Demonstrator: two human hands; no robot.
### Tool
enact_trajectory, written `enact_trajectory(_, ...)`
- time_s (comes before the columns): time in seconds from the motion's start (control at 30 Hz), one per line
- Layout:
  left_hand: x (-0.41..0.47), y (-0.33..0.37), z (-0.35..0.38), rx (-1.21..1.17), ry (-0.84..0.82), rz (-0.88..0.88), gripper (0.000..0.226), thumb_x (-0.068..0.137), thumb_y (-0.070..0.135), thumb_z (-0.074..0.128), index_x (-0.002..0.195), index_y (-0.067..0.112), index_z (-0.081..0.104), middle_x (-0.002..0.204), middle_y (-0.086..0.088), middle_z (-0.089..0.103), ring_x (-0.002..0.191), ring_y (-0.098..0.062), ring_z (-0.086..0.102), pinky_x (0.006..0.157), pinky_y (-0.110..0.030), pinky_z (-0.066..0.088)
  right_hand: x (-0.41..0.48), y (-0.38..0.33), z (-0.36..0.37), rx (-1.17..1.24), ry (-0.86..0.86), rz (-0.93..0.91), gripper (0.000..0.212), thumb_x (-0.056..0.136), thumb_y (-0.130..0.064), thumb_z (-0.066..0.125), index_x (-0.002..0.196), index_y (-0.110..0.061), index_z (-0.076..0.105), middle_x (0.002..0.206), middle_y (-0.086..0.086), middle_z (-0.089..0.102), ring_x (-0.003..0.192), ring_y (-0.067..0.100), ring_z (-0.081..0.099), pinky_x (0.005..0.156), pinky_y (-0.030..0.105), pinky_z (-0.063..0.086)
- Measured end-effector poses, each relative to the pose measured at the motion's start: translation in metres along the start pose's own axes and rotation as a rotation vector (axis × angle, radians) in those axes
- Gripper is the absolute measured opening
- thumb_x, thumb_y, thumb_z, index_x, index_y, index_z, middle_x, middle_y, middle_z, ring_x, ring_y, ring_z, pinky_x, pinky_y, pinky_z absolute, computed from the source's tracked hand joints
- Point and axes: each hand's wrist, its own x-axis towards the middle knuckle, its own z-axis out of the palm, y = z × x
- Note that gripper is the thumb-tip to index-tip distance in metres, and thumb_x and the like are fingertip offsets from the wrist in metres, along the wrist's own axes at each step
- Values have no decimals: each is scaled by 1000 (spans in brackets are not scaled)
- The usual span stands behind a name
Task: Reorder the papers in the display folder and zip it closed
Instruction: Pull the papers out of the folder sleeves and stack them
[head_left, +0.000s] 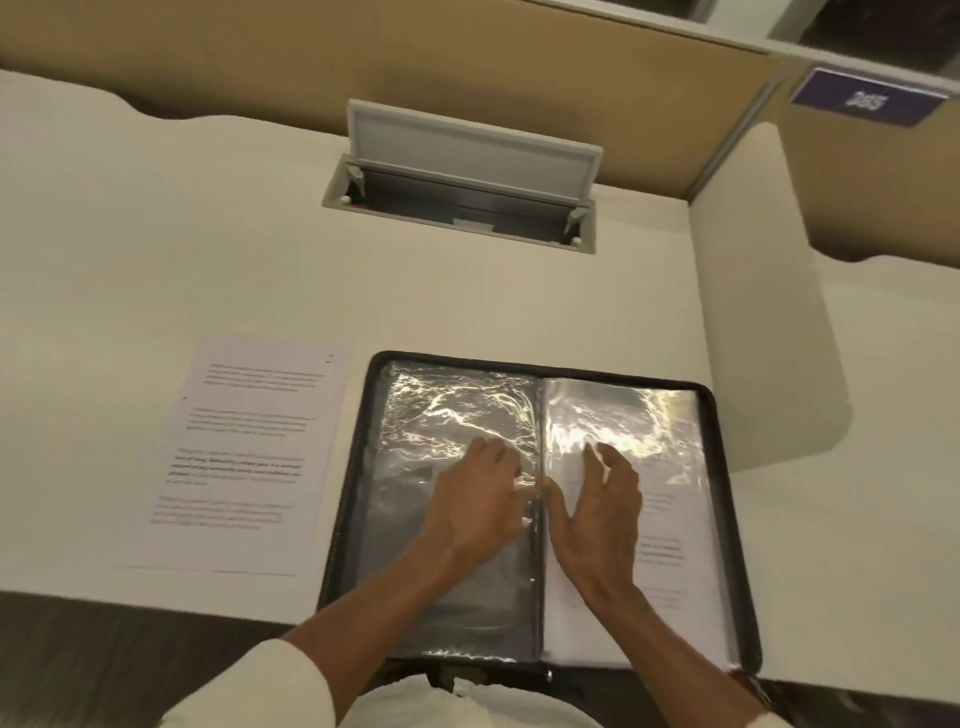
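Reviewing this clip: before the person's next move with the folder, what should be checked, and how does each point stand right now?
1. Display folder lies open and flat on the desk: ok.
2. Left hand and right hand rest on the sleeves beside the spine, holding nothing: ok.
3. Loose sheet lies left of the folder, apart from it: ok.
4. Left sleeve looks empty for that sheet: ok, though glare hides part.
5. Order of the filed papers: cannot tell, text is blurred.
6. Zipper clear all round: cannot tell, arms hide the near edge.
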Motion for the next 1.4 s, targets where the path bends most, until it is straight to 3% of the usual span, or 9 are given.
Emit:
enact_trajectory(0.2, -1, 42, 27, 103, -225, 122, 64, 101, 49, 64, 151, 11, 49, 166, -6, 33, 151, -25, 32, 116, -41, 42, -33, 57, -31, -106, -77, 312, 111, 89, -80, 39, 166, -14, -5, 175, 8, -5, 159, 36, 10, 125, 56, 24)
enact_trajectory(0.37, -6, 48, 30, 127, -232, 128, 65, 106, 48, 58, 159, 14, 40, 175, -6, 18, 160, -24, 18, 126, -39, 27, -55, 81, -33, -243, -105, 399, 114, 88, -86, 34, 164, -5, 10, 173, 15, 0, 158, 40, 16, 125, 54, 27)
enact_trajectory(0.57, -5, 52, 36, 123, -211, 87, 64, 104, 48, 60, 156, 15, 43, 173, -4, 23, 157, -22, 23, 125, -37, 30, -51, 87, -31, -270, -134, 357, 98, 92, -83, 34, 158, -11, 34, 169, 21, 14, 155, 42, 22, 124, 59, 25)
enact_trajectory(0.73, -1, 55, 35, 28, -167, 38, 51, 99, 50, 66, 138, 19, 57, 163, 2, 37, 146, -18, 38, 115, -34, 42, -44, 80, -40, -115, -38, 238, 68, 84, -62, 64, 140, -23, 54, 155, 17, 42, 136, 41, 47, 109, 67, 40)
enact_trajectory(0.87, 3, 62, 33, -142, -85, -70, 39, 96, 59, 67, 114, 24, 64, 137, 11, 54, 125, -8, 49, 90, -25, 47, -38, 69, -60, 108, -74, 280, 81, 83, -43, 83, 148, -32, 37, 151, 4, 45, 124, 30, 60, 97, 57, 57)
enact_trajectory(1.03, 9, 78, 21, -306, 11, -279, 57, 84, 90, 50, 91, 34, 62, 103, 19, 59, 106, -4, 55, 82, -31, 46, -24, 47, -86, 202, -253, 403, 107, 79, -51, 86, 156, -35, 14, 114, -16, 68, 103, 17, 70, 117, 51, 37)
enact_trajectory(1.23, 15, 97, 2, -398, -11, -387, 66, 75, 98, 50, 91, 35, 63, 114, 18, 60, 113, -5, 58, 86, -34, 50, 1, 47, -92, 510, -476, 539, 59, 84, -40, 86, 137, -38, 58, 114, -12, 70, 99, 11, 68, 95, 36, 53)
enact_trajectory(1.33, 12, 108, -10, -365, -24, -438, 72, 73, 98, 53, 102, 33, 61, 118, 17, 58, 107, -7, 60, 86, -37, 54, 6, 43, -94, 560, -512, 390, 14, 86, -45, 82, 99, -45, 75, 105, -18, 73, 96, 10, 67, 95, 38, 54)
enact_trajectory(1.4, 10, 114, -19, -326, -16, -483, 78, 71, 100, 52, 107, 31, 61, 116, 16, 58, 104, -8, 61, 88, -41, 56, 4, 33, -94, 565, -547, 258, 13, 83, -45, 84, 91, -47, 75, 107, -17, 69, 102, 9, 62, 92, 34, 49)
